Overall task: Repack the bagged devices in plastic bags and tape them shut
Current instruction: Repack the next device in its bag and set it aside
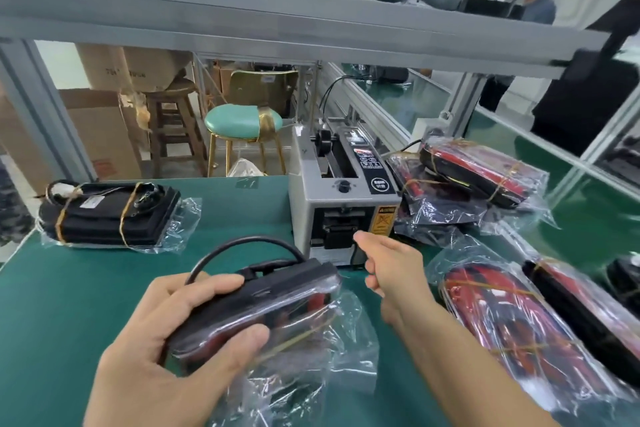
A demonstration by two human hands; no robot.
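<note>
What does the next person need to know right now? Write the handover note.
Left hand: grip around a black device in its plastic bag, bag mouth loose and untaped.
Right hand: holds nothing, forefinger pointing toward the tape dispenser outlet; whether tape is out cannot be told.
One bagged bundle lies far left on the green mat; a pile of bagged devices lies right of the dispenser.
Left: take tape, seal this bag, continue.

Green bench (69, 288): tape dispenser (343, 204), bagged devices (110, 215).
</note>
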